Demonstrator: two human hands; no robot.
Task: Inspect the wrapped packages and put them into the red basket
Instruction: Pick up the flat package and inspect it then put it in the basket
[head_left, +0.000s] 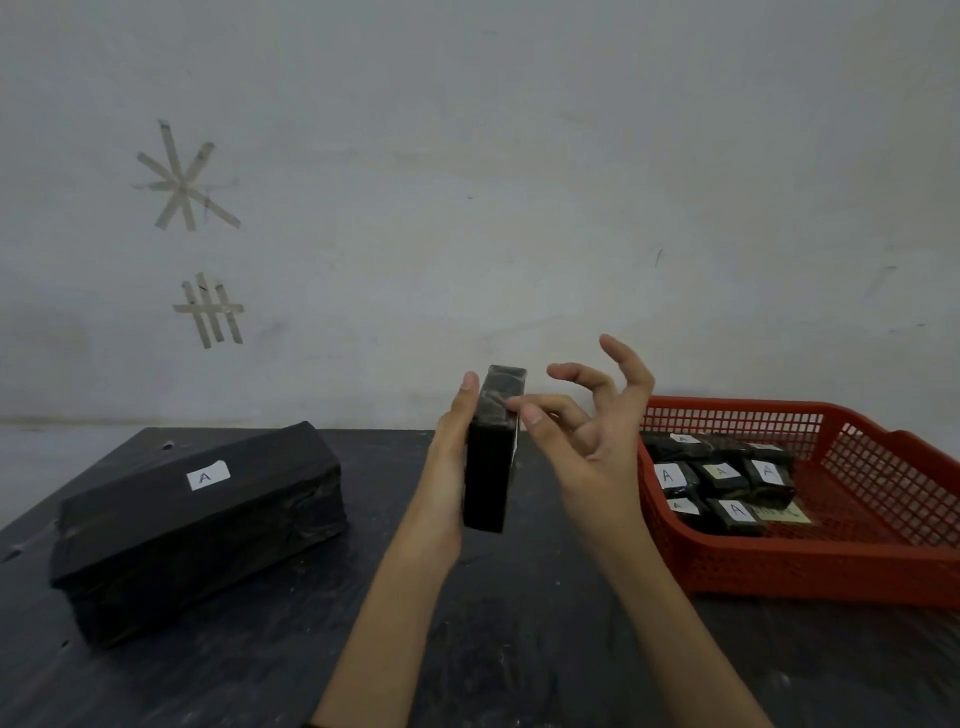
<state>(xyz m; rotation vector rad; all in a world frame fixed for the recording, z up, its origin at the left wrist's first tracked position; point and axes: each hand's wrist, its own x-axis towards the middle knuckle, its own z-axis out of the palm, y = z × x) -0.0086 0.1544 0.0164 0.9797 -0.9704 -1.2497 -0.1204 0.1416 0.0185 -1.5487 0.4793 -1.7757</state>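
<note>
Mid-inspection, it seems: the left hand (447, 467) grips a black package (491, 467) upright at centre, the loosely open right hand (597, 441) touches its edge; next it likely goes right, into the red basket (779, 566).

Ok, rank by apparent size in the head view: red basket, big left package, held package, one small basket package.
Largest: red basket and big left package, about alike, not ranked.
Then held package, nearer the camera.
Smallest: small basket package.
</note>
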